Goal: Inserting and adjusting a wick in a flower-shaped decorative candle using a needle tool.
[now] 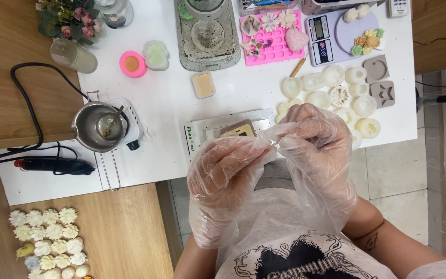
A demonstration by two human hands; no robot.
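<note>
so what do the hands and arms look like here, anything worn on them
Both the left hand and the right hand wear loose, crinkled, clear plastic gloves that reach past the wrists. The forearms are bare, with no sleeves. The right forearm bears a small dark tattoo.

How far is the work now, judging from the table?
Done: many white flower pieces lie in rows on the wooden top. In hand: the left hand and right hand adjust thin plastic gloves. Left: several silicone moulds wait, and the metal pot sits on its small heater.
</note>
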